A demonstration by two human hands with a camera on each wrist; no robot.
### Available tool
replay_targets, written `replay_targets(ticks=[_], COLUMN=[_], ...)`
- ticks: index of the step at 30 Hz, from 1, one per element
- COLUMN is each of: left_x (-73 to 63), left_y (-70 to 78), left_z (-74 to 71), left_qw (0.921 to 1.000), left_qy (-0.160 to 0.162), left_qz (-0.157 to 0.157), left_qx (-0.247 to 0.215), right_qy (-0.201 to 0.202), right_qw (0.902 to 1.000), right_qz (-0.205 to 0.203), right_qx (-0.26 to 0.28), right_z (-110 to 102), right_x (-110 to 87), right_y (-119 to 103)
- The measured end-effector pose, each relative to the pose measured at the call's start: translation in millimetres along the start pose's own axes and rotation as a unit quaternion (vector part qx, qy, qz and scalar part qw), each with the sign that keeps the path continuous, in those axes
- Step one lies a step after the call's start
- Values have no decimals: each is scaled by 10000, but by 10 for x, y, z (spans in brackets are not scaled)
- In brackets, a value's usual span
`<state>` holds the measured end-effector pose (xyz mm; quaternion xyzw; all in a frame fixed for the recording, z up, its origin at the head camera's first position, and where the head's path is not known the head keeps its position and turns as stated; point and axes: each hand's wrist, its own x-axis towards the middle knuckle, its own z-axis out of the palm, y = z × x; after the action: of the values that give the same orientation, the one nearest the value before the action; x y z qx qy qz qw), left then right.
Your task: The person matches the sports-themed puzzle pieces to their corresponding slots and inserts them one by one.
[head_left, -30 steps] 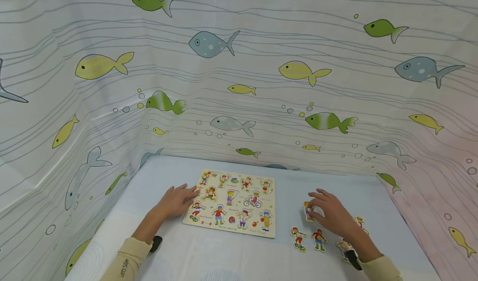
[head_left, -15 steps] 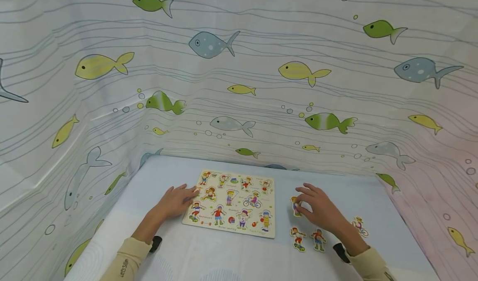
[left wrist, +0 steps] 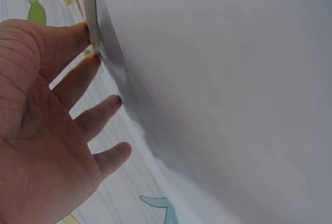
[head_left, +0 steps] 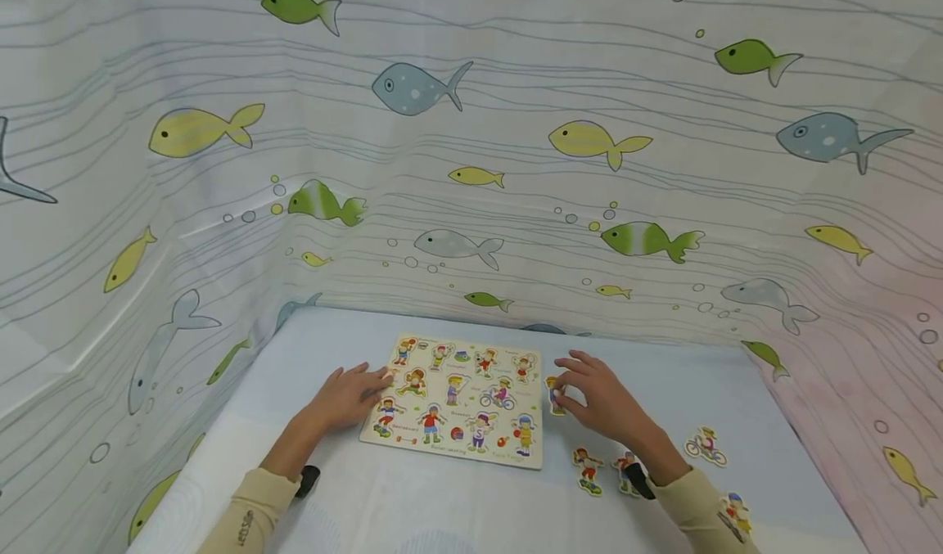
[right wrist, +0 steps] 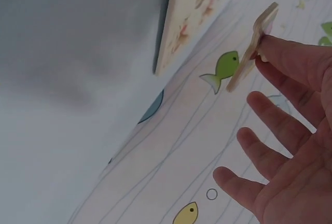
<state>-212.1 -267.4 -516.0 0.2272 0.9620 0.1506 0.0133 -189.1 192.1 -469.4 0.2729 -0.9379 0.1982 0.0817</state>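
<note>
A wooden picture puzzle board (head_left: 469,401) printed with children playing sports lies on the table. My left hand (head_left: 349,397) rests at its left edge; in the left wrist view the thumb (left wrist: 75,36) and index finger touch the board's edge (left wrist: 90,14), the other fingers spread. Just off the board's right edge, my right hand (head_left: 606,398) pinches a thin figure-shaped puzzle piece (head_left: 554,396) between thumb and index finger. In the right wrist view this puzzle piece (right wrist: 252,50) shows edge-on, with the remaining fingers of that hand held out apart from it.
Right of the board lie a skateboarder piece (head_left: 588,470) and another figure piece (head_left: 624,466), partly behind the right wrist strap. Farther right are a cyclist piece (head_left: 706,446) and one more piece (head_left: 735,511) by the sleeve. A fish-printed curtain (head_left: 516,210) surrounds the table.
My right hand has moved left with the puzzle piece, from above the loose pieces to beside the board's right edge. More loose pieces show at right. The left hand has stayed put.
</note>
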Motion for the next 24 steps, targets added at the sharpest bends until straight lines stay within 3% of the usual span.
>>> replay_targets(ticks=[24], left_x=[3], left_y=[10], left_z=[-22], left_qw=[9999], left_qy=[38], left_qz=[101], left_qx=[52], right_qy=[-191], right_qw=[9991], right_qz=[-379], right_qx=[65], right_z=[26], right_x=[345], right_y=[-297])
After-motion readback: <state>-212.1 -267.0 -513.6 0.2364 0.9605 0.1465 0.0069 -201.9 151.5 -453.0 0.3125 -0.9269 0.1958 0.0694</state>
